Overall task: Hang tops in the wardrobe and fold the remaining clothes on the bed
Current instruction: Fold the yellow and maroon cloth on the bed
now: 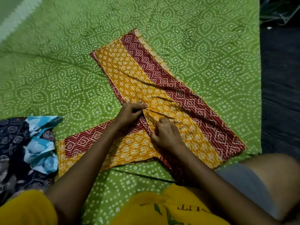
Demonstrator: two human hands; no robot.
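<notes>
A pair of yellow and maroon printed trousers [142, 73] lies spread on the green dotted bedsheet [65, 65]. One leg stretches toward the far side; the other runs left toward the pile of clothes. My left hand [131, 111] presses on the cloth at the crotch, its fingers nearly straight. Just below it, my right hand [167, 135] pinches the maroon seam with curled fingers.
A heap of dark floral and light blue clothes [27, 146] sits at the left edge of the bed. The bed's right edge [259, 95] drops to a dark floor. My bent knee [267, 176] rests at the lower right.
</notes>
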